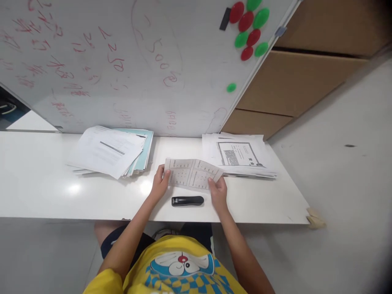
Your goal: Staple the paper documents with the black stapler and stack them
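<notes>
White, creased printed paper (192, 174) is stretching over the glossy white counter (254, 204), the left hand (160, 181) pinching one side and the right hand (218, 192) the other, probably keeping its panels spread and readable. A slim black elongated device (188, 201) is lying untouched near the paper's lower edge, seemingly placed within easy reach.

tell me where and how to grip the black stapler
Probably by its middle, pinching across the narrow width, from the near side: the black stapler is slim and lies roughly parallel to the front edge of the white desk, with the printed sheet just beyond.
</notes>
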Demonstrator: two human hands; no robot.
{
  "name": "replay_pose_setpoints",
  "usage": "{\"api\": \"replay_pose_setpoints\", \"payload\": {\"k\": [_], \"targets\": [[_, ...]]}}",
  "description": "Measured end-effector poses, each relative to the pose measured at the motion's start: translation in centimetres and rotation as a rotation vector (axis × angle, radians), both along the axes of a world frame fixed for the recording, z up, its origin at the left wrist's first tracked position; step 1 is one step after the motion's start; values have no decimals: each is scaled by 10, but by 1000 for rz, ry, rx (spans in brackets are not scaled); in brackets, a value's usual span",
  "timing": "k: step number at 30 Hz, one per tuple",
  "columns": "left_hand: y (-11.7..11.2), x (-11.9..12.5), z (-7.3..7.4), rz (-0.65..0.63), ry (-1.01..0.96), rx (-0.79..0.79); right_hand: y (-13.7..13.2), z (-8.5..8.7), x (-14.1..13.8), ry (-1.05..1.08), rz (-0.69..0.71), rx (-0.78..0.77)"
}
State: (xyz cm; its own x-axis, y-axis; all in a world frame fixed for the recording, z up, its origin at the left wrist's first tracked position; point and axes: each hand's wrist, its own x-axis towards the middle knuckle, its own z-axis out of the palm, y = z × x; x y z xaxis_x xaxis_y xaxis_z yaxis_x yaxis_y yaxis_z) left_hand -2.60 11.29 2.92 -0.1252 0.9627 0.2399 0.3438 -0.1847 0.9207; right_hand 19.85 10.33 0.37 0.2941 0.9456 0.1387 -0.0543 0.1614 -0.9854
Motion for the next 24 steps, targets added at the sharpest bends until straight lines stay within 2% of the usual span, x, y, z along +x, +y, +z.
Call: {"api": "replay_pose_setpoints", "payload": {"k": [2,4,7,9,11,14,18,24], "targets": [[-2,-1,6,-8,45,29,-2,5,7,-46,-30,-22],[-8,0,14,-36,100,73,-6,15,24,-93,-121,-34],[-23,8,28,-98,252,122,-16,30,68,-117,-284,-46],[-35,20,33,-180,419,143,-26,32,101,-103,-280,-92],[-44,33,30,-315,604,159,-38,25,130,-98,-175,-213],[-49,49,14,-480,796,155,-55,8,151,-127,-47,-403],[-43,52,-6,-487,872,156,-68,-5,151,-237,11,-479],[-38,46,-11,-524,917,199,-70,-1,145,-416,2,-490]]}}
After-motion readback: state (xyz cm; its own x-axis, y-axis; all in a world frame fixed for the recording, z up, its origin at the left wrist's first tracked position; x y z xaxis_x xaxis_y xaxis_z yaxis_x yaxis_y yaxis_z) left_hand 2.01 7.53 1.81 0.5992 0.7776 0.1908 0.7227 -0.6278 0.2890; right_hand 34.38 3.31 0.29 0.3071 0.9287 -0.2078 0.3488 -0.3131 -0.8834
